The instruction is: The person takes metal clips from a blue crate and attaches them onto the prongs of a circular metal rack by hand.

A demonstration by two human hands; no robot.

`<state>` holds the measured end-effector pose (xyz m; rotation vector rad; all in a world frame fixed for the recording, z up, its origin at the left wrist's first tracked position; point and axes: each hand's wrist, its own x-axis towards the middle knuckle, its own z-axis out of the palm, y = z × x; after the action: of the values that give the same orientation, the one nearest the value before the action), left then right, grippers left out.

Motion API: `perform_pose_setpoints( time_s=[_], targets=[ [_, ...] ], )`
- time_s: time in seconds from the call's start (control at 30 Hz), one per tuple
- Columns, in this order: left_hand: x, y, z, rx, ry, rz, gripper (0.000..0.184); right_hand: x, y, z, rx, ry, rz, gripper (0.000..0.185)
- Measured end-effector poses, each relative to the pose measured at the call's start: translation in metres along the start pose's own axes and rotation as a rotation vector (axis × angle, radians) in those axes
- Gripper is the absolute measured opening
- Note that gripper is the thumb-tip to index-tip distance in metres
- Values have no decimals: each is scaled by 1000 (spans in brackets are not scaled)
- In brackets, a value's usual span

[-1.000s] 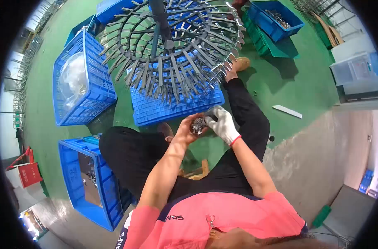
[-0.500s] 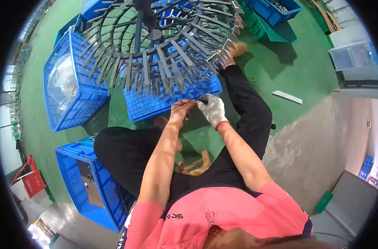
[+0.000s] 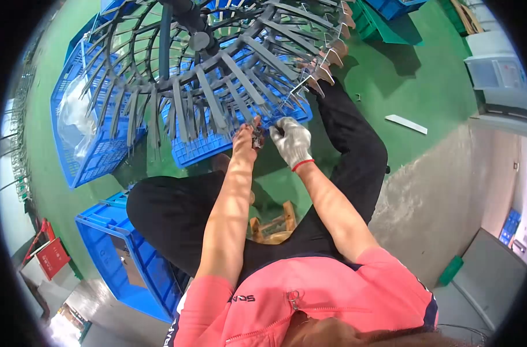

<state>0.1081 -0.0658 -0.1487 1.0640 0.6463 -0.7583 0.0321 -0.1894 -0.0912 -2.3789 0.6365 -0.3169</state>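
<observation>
My bare left hand (image 3: pixel 244 143) is closed around a few small metal pieces (image 3: pixel 257 136), too small to name. Beside it, apart by a small gap, my right hand (image 3: pixel 293 142) wears a white knit glove with a red cuff. Its fingers are curled near the lower prong tips; whatever they pinch is hidden. Above both hands stands a round grey rack (image 3: pixel 217 63) with rings of flat prongs. Bent metal pieces (image 3: pixel 327 61) hang along the rack's right side. An upturned-looking blue crate (image 3: pixel 197 151) sits under the rack, just beyond my hands.
On the left are a blue basket (image 3: pixel 64 144) holding a clear plastic bag (image 3: pixel 78 118) and a blue bin (image 3: pixel 104 260). A low wooden stool (image 3: pixel 275 222) shows between my legs. A white strip (image 3: pixel 406 124) lies on the green floor, with a green crate (image 3: pixel 385 23) at upper right.
My hands have moved apart from each other, and the left has turned so the metal pieces show. The rack appears lower and larger in view, its prongs nearer my hands.
</observation>
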Motion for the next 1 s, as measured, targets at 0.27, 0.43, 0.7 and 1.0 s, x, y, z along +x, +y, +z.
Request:
perform_pose_setpoints(
  time_s=[0.27,0.43,0.7,1.0],
  targets=[
    [-10,9,10,110,33,37,14,6,-3,-1,-55,4,-121,14],
    [1,-1,2,-9,64,22,11,6,-5,0,-65,6,-111,13],
    [-10,4,10,36,34,49,19,6,-4,3,-45,44,-109,12],
    [45,-27,-30,-102,-2,13,19,4,5,12,-17,59,-125,14]
  ],
)
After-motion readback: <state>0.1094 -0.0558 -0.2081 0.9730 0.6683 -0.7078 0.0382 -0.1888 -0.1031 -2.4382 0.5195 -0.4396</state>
